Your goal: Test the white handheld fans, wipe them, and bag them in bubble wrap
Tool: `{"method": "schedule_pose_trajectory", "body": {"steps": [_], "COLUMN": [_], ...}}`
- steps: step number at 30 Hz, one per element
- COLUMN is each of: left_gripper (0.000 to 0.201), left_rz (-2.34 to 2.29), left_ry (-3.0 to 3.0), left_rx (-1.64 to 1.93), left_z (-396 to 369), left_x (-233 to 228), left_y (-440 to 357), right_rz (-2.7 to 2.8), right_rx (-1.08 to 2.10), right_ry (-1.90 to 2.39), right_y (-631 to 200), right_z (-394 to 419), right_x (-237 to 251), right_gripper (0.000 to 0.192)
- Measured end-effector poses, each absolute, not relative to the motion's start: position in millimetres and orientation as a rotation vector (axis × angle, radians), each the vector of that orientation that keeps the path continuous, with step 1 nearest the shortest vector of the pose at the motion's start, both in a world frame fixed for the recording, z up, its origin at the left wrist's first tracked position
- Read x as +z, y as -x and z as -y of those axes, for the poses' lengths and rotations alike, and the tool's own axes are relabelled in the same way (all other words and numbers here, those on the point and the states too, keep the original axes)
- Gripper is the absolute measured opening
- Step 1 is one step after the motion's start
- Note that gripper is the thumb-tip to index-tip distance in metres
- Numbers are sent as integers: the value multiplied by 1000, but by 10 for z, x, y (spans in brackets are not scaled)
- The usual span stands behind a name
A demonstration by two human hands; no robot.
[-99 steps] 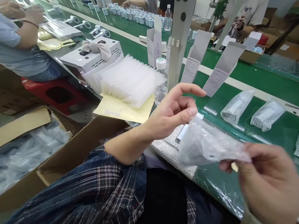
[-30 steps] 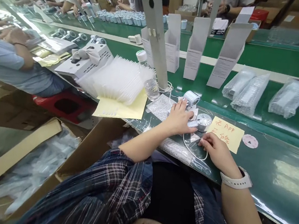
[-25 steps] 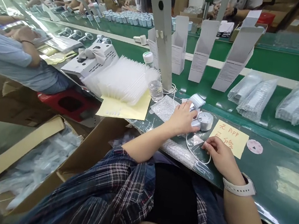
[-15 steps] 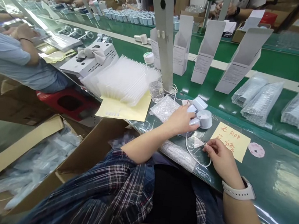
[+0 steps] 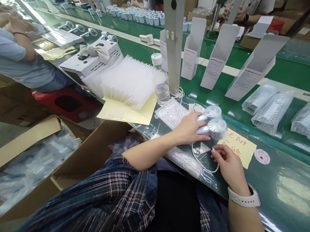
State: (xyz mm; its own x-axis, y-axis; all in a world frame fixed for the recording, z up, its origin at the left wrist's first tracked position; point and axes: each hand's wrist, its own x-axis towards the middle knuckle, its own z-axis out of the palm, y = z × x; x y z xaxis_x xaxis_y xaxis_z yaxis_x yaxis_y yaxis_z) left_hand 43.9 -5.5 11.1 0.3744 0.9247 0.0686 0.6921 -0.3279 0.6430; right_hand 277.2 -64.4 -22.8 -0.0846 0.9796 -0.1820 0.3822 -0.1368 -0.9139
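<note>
Head view: L hand (image 5: 189,130) lies over two pale-blue units w/ round heads (image 5: 214,126), fingers curled around their handles; heads point R, a bit blurred. Units are mid-bench (image 5: 265,193), just L of the yellow note (image 5: 235,145) w/ red handwriting. R hand (image 5: 227,162), on the near side of the note, has thumb & fingers pinched tight on the tip of a white cable (image 5: 211,172); cable loops on the near side back twd the units, can't tell if it joins them. Bubble-wrap sheet (image 5: 169,112) L of L hand; water bottle (image 5: 162,90) farther L. Far R: bubble-wrapped pkgs (image 5: 272,109); upright white cartons (image 5: 218,55) farther back, flaps up.
</note>
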Motion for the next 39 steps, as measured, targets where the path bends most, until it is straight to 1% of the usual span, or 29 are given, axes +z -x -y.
{"method": "schedule_pose_trajectory", "body": {"steps": [1, 3, 5, 6, 9, 12, 15, 18, 22, 24, 26, 28, 31, 34, 39], "left_gripper": [58, 79, 94, 96, 96, 98, 94, 95, 99, 99, 98, 97, 95, 98, 105], "left_rz": [-1309, -1095, -918, -854, -687, -558, -459, -386, -412, -410, -401, -412, -450, -444, -497], "left_ry": [-1939, -1547, -1238, -1131, -947, -856, -807, -800, -787, -760, -721, -645, -535, -558, -706], "left_rx": [757, 1022, 1157, 1200, 1317, 1371, 1349, 1356, 1352, 1357, 1380, 1396, 1392, 1372, 1390], "left_z": [64, 106, 169, 201, 259, 261, 254, 250, 256, 271, 292, 311, 329, 339, 368], "left_x": [119, 147, 205, 245, 390, 495, 499, 424, 336, 336, 366, 414, 476, 481, 381], "left_y": [-383, -281, -225, -224, -333, -499, -591, -619, -675, -703, -712, -698, -658, -632, -653], "right_rz": [1481, 1447, 1433, 1434, 1462, 1503, 1561, 1452, 1219, 1250, 1424, 1624, 1665, 1497, 1128], "right_rx": [1236, 1286, 1356, 1401, 1453, 1323, 1253, 1260, 1321, 1298, 1189, 1043, 913, 989, 1252], "right_ry": [1547, 1518, 1482, 1455, 1333, 1207, 1146, 1126, 1077, 1085, 1129, 1138, 1157, 1223, 1056], "right_y": [-2800, -2838, -2806, -2752, -2475, -2209, -2099, -2050, -1938, -1923, -1961, -2023, -2081, -2061, -1952], "right_z": [640, 655, 714, 759, 920, 1043, 1105, 1169, 1269, 1282, 1261, 1226, 1196, 1220, 1299], "right_x": [-201, -126, -30, 23, 190, 315, 344, 296, 241, 248, 274, 305, 328, 308, 234], "right_gripper": [68, 79, 81, 80, 70, 58, 51, 42, 44, 44, 41, 43, 46, 41, 37]}}
